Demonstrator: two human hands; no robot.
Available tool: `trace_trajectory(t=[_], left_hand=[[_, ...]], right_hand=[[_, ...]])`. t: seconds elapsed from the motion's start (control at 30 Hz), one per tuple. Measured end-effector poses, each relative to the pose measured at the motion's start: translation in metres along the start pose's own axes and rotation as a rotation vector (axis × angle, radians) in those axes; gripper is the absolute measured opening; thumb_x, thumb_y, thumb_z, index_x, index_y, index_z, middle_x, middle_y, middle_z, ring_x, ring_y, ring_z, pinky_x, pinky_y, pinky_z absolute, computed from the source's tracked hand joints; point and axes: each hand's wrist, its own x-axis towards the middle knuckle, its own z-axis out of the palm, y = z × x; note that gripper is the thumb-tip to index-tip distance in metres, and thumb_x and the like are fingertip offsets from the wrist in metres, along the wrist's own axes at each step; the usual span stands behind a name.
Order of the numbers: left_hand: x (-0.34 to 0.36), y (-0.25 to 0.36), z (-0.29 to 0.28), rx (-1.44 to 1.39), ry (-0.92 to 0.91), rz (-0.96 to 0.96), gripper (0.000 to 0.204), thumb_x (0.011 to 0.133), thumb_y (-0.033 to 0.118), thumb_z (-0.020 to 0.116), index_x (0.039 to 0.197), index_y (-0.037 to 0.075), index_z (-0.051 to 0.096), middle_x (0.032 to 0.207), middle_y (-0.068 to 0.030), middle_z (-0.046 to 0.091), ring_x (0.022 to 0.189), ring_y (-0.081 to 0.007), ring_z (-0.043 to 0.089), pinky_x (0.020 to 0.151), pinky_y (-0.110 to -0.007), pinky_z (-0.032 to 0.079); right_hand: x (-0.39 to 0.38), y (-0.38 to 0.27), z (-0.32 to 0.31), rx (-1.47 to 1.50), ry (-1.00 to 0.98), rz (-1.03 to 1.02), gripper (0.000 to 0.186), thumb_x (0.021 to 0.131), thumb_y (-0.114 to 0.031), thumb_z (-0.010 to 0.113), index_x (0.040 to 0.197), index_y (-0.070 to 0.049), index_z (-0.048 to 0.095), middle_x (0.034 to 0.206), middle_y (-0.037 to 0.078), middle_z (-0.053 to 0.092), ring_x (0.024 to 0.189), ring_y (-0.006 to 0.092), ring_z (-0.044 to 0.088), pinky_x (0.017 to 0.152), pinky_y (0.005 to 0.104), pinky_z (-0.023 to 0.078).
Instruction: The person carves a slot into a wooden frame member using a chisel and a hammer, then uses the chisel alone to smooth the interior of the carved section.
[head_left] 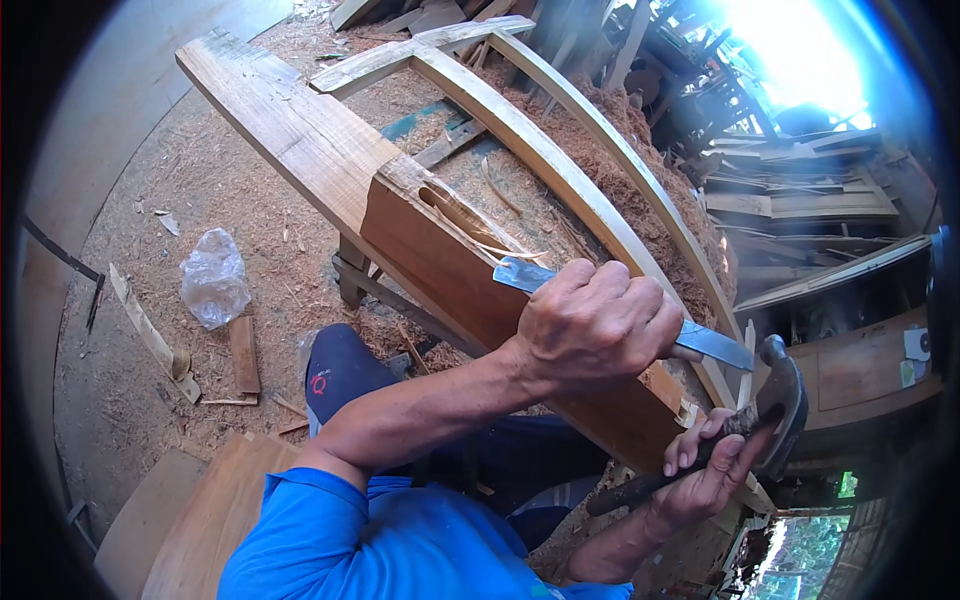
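Hands grip chisel (620, 310) and hammer (740, 430).

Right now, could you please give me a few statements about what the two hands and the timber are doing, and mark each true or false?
1. The left hand grips a flat metal chisel whose blade meets the wooden beam. True.
2. The right hand holds a saw. False: it holds a hammer close under the head.
3. The beam has a notch cut into its top edge. True.
4. A crumpled clear plastic bag lies on the beam. False: it lies on the sawdust-covered floor, to the left.
5. The person wears a red shirt. False: the shirt is blue.
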Motion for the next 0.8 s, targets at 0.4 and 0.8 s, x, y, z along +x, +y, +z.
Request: trace_trajectory(t=[0.4,0.8], left_hand=[[0.000,-0.003,0.003,0.022,0.058,-0.031,0.028,0.080,0.029,0.065,0.061,0.016,0.049,0.056,0.0021,0.039,0.051,-0.0115,0.044,0.048,-0.030,0.031],[0.003,-0.010,-0.003,0.008,0.076,-0.048,0.028,0.077,0.036,0.067,0.065,0.016,0.050,0.058,0.0037,0.040,0.051,-0.0107,0.046,0.047,-0.029,0.031]], right_hand=[[0.007,-0.002,0.003,-0.151,-0.187,0.061,0.048,0.104,-0.019,0.047,0.149,-0.011,0.033,0.092,0.009,0.049,0.055,0.0087,0.045,0.041,0.0196,0.038],[0.006,0.000,0.003,-0.217,-0.250,0.075,0.050,0.104,-0.021,0.048,0.150,-0.011,0.034,0.090,0.010,0.048,0.054,0.0097,0.045,0.040,0.0195,0.038]])
